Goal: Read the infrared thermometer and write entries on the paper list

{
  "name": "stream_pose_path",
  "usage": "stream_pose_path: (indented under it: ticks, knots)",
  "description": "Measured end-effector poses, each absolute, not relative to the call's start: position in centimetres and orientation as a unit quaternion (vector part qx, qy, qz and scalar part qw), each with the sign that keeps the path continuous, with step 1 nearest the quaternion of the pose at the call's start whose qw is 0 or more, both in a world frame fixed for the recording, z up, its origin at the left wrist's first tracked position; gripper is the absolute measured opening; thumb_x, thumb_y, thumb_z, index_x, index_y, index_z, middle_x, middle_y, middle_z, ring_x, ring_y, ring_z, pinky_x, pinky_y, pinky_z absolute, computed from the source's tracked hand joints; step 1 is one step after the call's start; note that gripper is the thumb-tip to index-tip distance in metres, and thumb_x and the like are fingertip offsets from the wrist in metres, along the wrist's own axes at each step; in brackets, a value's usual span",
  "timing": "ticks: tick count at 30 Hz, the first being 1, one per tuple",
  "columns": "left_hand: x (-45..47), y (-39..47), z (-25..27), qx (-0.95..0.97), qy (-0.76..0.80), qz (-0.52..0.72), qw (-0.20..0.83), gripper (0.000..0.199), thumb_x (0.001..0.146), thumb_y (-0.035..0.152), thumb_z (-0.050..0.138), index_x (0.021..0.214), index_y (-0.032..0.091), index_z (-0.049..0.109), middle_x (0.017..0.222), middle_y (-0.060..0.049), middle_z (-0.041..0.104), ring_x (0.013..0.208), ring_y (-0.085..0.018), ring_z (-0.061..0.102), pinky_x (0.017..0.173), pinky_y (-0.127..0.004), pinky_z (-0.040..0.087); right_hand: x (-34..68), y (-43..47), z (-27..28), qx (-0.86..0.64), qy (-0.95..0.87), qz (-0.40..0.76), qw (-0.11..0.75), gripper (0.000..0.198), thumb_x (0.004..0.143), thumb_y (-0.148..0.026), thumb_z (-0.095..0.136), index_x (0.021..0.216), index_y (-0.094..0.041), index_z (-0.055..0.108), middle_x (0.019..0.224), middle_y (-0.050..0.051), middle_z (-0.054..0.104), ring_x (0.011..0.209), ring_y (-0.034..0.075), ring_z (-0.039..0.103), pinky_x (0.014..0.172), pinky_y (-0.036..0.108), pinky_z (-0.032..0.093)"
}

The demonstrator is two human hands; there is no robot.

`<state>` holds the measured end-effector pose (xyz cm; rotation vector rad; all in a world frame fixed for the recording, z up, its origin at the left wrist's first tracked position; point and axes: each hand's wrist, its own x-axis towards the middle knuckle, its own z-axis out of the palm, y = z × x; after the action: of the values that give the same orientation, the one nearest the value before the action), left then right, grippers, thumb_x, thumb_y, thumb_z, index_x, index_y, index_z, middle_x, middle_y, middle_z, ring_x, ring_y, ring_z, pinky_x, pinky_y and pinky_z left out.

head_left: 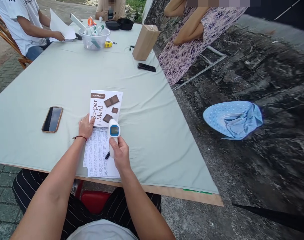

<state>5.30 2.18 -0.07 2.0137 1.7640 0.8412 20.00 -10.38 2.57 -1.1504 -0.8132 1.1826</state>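
Note:
My right hand (121, 154) is wrapped around the handle of a white infrared thermometer (114, 130), whose blue-framed screen faces me. The thermometer's head overlaps the lower right edge of a white snack box (105, 106) printed "NutriMotion Su-per Meal" with chocolate pieces. At the box's lower left corner, my left hand (86, 127) grips it, with a red cord on the wrist. Printed sheets of paper (98, 153) lie under and below the box. A black pen (107, 155) rests on them, partly hidden by the thermometer.
A phone (52, 119) lies left of my hands. Farther up the cloth-covered table (74, 76) are a black phone (147, 67), a cardboard box (146, 42), a clear basin (95, 41) of bottles, a yellow tape measure (108, 44) and black pans (125, 24). People are around the table.

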Motion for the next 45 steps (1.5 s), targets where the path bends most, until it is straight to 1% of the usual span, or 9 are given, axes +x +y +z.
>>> stream_pose_path:
  ticks: [6,10,13,18,23,30,35,40,45]
  knots:
    - [5.1,2.3,-0.1,0.707,0.617,0.297,0.177,0.053,0.097,0.053,0.025,0.132,0.021,0.049,0.116,-0.011,0.065,0.112,-0.029,0.055,0.100,-0.044,0.035,21.6,-10.9,2.3,-0.529,-0.369,0.470,0.602,0.045,0.077,-0.053,0.063,0.105,-0.017,0.064,0.099,0.007,0.070,0.090,0.021,0.064,0.080,0.034,0.051]
    - [5.0,2.3,-0.2,0.715,0.603,0.305,0.180,0.052,0.097,0.053,0.027,0.133,0.020,0.048,0.119,-0.011,0.064,0.111,-0.028,0.056,0.100,-0.045,0.035,25.0,-9.7,0.4,-0.641,-0.377,0.315,0.590,0.058,0.073,-0.054,0.066,0.117,-0.015,0.062,0.110,0.011,0.068,0.097,0.023,0.062,0.084,0.037,0.048]
    - [5.0,2.4,-0.5,0.715,0.595,0.318,0.183,0.053,0.096,0.053,0.031,0.135,0.020,0.044,0.123,-0.012,0.062,0.112,-0.028,0.055,0.100,-0.045,0.035,28.5,-8.5,-1.6,-0.743,-0.390,0.195,0.508,0.062,0.067,-0.054,0.069,0.116,-0.016,0.062,0.108,0.012,0.066,0.095,0.026,0.059,0.084,0.040,0.046]
    - [4.9,2.5,-1.1,0.690,0.591,0.367,0.200,0.058,0.094,0.053,0.041,0.141,0.020,0.034,0.131,-0.014,0.057,0.117,-0.029,0.053,0.102,-0.046,0.035,31.8,-7.8,-3.6,-0.803,-0.489,0.095,0.326,0.044,0.074,-0.046,0.065,0.107,-0.018,0.066,0.099,0.013,0.064,0.094,0.028,0.055,0.083,0.043,0.041]
    - [4.8,2.5,-1.3,0.695,0.584,0.366,0.205,0.061,0.091,0.044,0.048,0.143,0.017,0.031,0.136,-0.015,0.053,0.122,-0.030,0.048,0.104,-0.048,0.034,30.9,-8.4,-3.3,-0.770,-0.547,-0.011,0.327,0.036,0.082,-0.037,0.059,0.112,-0.017,0.066,0.110,0.015,0.057,0.100,0.029,0.049,0.085,0.044,0.037]
    - [4.9,2.6,-0.2,0.676,0.623,0.330,0.214,0.037,0.078,0.023,0.061,0.114,0.018,0.053,0.115,-0.009,0.061,0.102,-0.023,0.057,0.094,-0.041,0.045,28.0,-8.0,-3.4,-0.573,-0.768,0.053,0.282,0.037,0.091,-0.011,0.042,0.113,-0.025,0.068,0.091,0.008,0.057,0.084,0.020,0.048,0.073,0.034,0.035]
    - [4.9,0.5,0.6,0.653,0.655,0.318,0.208,0.015,0.080,0.019,0.058,0.094,0.019,0.055,0.098,-0.005,0.062,0.084,-0.017,0.058,0.080,-0.033,0.048,28.7,-7.8,-3.5,-0.545,-0.788,0.064,0.280,0.026,0.092,-0.016,0.046,0.098,-0.024,0.070,0.084,0.006,0.058,0.081,0.019,0.049,0.071,0.033,0.034]
    - [5.5,-2.7,0.5,0.685,0.652,0.256,0.202,0.004,0.085,0.022,0.054,0.086,0.021,0.058,0.084,-0.001,0.063,0.077,-0.015,0.059,0.068,-0.028,0.043,27.7,-8.4,-2.7,-0.557,-0.689,0.158,0.436,0.013,0.090,-0.028,0.049,0.088,-0.021,0.060,0.080,0.004,0.059,0.076,0.018,0.052,0.071,0.034,0.041]
    - [6.0,-3.2,0.4,0.714,0.652,0.177,0.183,0.008,0.087,0.029,0.056,0.084,0.024,0.062,0.081,0.001,0.067,0.080,-0.017,0.063,0.067,-0.029,0.040,24.3,-9.1,-2.4,-0.537,-0.503,0.350,0.579,0.011,0.080,-0.033,0.053,0.082,-0.022,0.054,0.067,-0.002,0.054,0.062,0.014,0.051,0.062,0.030,0.044]
